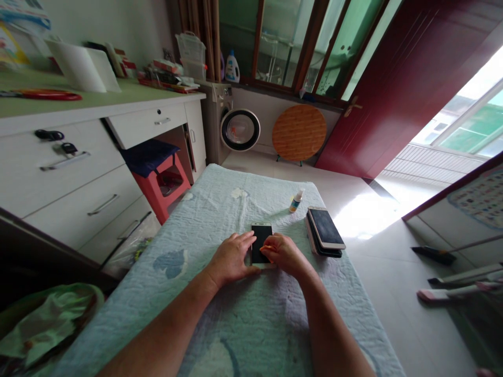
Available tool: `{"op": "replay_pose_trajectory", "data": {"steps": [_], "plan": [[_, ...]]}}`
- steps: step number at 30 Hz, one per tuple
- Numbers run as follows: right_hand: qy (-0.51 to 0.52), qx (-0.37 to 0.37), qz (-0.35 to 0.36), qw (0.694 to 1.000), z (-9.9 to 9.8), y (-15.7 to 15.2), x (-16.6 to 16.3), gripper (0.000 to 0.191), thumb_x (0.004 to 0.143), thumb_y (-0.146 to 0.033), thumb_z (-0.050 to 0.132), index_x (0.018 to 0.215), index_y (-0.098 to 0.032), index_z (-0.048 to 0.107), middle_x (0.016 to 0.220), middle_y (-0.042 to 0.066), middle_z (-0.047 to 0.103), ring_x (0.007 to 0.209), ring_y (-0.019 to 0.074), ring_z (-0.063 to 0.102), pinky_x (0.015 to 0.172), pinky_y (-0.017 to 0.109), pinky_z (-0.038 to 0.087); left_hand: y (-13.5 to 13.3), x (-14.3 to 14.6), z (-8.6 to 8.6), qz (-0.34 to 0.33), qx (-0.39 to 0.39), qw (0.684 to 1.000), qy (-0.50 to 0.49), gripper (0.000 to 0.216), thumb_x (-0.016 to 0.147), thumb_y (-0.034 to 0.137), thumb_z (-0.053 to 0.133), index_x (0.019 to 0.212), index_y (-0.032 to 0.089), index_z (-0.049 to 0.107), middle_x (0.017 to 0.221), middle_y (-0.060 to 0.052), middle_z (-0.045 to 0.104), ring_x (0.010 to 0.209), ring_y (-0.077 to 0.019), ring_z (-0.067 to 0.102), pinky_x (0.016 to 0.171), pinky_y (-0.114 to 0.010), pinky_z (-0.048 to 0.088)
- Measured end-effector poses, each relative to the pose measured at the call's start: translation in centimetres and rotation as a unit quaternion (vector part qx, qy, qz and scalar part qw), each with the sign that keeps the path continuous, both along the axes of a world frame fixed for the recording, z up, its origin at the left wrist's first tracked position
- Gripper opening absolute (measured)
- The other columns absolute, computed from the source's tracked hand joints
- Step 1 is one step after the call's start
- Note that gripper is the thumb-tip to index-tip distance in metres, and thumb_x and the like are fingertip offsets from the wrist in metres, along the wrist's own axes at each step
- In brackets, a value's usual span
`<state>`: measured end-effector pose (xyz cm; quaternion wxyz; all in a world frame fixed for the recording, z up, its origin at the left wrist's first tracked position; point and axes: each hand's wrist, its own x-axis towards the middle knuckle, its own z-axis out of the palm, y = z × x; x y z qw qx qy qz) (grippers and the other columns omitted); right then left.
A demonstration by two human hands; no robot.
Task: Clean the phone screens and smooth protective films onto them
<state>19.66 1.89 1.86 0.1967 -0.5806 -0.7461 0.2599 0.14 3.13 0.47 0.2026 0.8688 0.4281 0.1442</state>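
A smartphone (261, 236) with a pale frame and dark screen lies face up on the cloth-covered table. My left hand (232, 257) holds it along its left side, fingertips at the upper left edge and thumb by the lower edge. Over the lower right of the screen is my right hand (286, 254), its fingers closed on a small orange piece (265, 248). Most of that piece is hidden, so its material is unclear. To the right sits a stack of phones (327, 228), the top one face up. A small spray bottle (296, 201) stands upright behind them.
A pale blue quilted cloth (220, 193) covers the table. At left are a red stool (168, 183) and a white drawer desk (98, 183). Beyond are a washing machine (215, 104) with its door open, a round wooden tabletop (299, 132) and a red door (377, 89).
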Motion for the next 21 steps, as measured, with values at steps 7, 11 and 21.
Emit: {"op": "replay_pose_trajectory", "data": {"steps": [7,11,21], "plan": [[0.022,-0.039,0.046,0.998,0.6,-0.3,0.5,0.012,0.079,-0.015,0.063,0.083,-0.020,0.073,0.086,0.001,0.057,0.073,0.0098,0.054,0.069,0.020,0.039,0.0,-0.1,-0.1,-0.001,0.001,1.000,0.010,0.081,0.068,0.063,0.069,0.131,0.016,0.052,0.144,-0.016,0.047,0.129,-0.0320,0.047,0.109,-0.043,0.033],[0.036,-0.059,0.076,0.995,1.2,-0.4,0.6,0.019,0.078,-0.009,0.058,0.081,-0.019,0.073,0.085,0.001,0.057,0.072,0.0090,0.054,0.070,0.020,0.041,0.0,-0.2,-0.1,-0.004,-0.003,1.000,0.014,0.081,0.068,0.062,0.069,0.132,0.015,0.051,0.146,-0.016,0.045,0.129,-0.0313,0.047,0.109,-0.042,0.034],[-0.006,-0.047,0.088,0.995,0.7,-0.2,0.7,0.012,0.072,-0.008,0.061,0.079,-0.015,0.068,0.087,0.003,0.059,0.077,0.0119,0.053,0.072,0.021,0.040,0.1,-0.4,0.8,-0.027,-0.036,0.998,0.037,0.080,0.069,0.050,0.070,0.137,0.017,0.045,0.150,-0.015,0.038,0.135,-0.0303,0.041,0.112,-0.042,0.028]]}}
